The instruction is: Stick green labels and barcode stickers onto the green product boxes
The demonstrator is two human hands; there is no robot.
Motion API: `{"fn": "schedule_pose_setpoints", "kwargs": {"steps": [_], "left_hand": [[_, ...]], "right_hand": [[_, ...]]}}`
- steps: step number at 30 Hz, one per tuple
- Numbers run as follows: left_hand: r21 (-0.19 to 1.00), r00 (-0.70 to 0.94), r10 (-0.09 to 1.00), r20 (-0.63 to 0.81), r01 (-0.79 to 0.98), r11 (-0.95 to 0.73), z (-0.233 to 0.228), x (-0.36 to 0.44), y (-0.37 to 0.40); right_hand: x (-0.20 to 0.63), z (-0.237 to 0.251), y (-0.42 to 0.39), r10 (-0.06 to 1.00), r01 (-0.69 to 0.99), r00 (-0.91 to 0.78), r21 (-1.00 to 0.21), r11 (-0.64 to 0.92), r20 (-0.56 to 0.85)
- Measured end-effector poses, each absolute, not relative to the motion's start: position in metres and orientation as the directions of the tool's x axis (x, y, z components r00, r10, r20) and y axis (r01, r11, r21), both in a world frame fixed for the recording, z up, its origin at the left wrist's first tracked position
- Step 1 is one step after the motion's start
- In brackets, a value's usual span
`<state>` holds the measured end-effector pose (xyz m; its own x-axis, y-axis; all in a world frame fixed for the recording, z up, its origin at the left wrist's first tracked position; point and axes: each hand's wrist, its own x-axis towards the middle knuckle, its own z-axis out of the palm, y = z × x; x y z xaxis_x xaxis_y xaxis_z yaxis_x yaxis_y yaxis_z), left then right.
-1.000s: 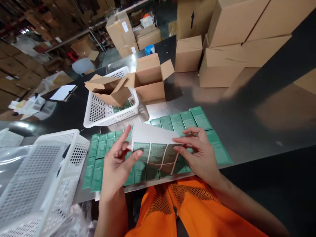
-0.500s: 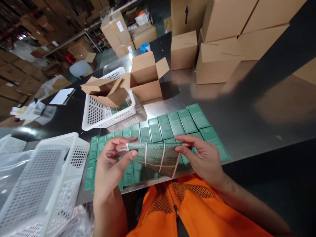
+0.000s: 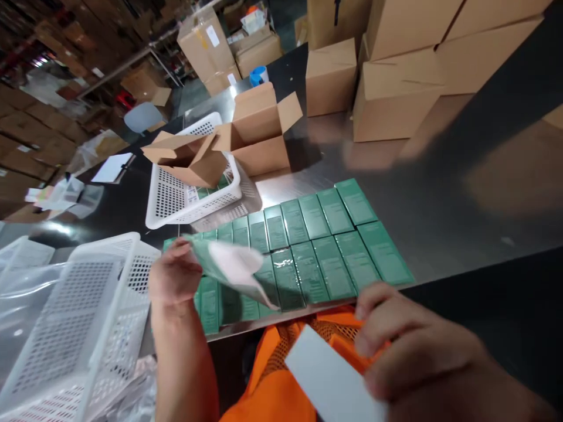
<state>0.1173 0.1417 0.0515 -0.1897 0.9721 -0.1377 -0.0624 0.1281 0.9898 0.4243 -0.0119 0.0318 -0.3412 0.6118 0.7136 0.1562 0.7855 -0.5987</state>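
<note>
My left hand is closed on one end of a sheet of green labels, which is blurred and curls to show its white back. The sheet hangs over rows of flat green boxes laid side by side on the metal table. Low on the right, close to the camera, my right hand is closed at the end of a blank, pale rectangular strip. That strip tilts in front of my orange vest; its other face is hidden.
Behind the green boxes, a white plastic basket holds an open carton, with another open carton beside it. A larger white basket stands at the left. Closed cardboard boxes are stacked at the back right.
Both hands held the label sheet stretched between them; now only the left has it, and the sheet swings loose. My right hand has moved down and right, now with the pale strip.
</note>
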Motion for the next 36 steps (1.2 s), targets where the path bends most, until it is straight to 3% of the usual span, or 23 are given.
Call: {"fn": "schedule_pose_setpoints", "kwargs": {"steps": [3,6,8,11,15,19,26,36], "left_hand": [[0.966,0.01,0.968,-0.252,-0.066,0.252,0.054,0.118,0.14],[0.935,0.182,0.917,-0.355,0.089,0.344,0.044,0.15,0.118],[0.874,0.295,0.846,-0.445,0.35,0.337,0.032,0.179,0.099],[0.826,0.434,0.769,-0.469,0.523,0.208,0.014,0.212,0.077],[0.783,0.513,0.684,-0.518,0.607,0.138,-0.003,0.229,0.065],[0.759,0.524,0.675,-0.52,0.646,0.084,-0.013,0.236,0.06],[0.643,0.45,0.662,-0.6,0.763,0.063,-0.024,0.25,0.052],[0.483,0.402,0.657,-0.638,0.873,-0.064,-0.023,0.261,0.051]], "right_hand": [[0.45,0.037,-0.008,0.787,0.126,-0.118,-0.777,0.617,0.606],[0.466,0.024,0.015,0.962,0.209,0.08,-0.948,0.242,0.263],[0.47,0.013,0.033,0.997,0.178,0.08,-0.984,0.007,0.021],[0.47,-0.001,0.054,0.992,0.088,-0.023,-0.989,-0.12,-0.122],[0.467,-0.013,0.06,0.988,0.09,-0.061,-0.986,-0.139,-0.145],[0.462,-0.022,0.054,0.987,0.124,-0.064,-0.983,-0.138,-0.147],[0.45,-0.041,0.045,0.998,0.533,0.051,-0.843,-0.067,-0.047],[0.443,-0.054,0.041,0.998,0.676,0.053,-0.734,-0.064,-0.038]]}}
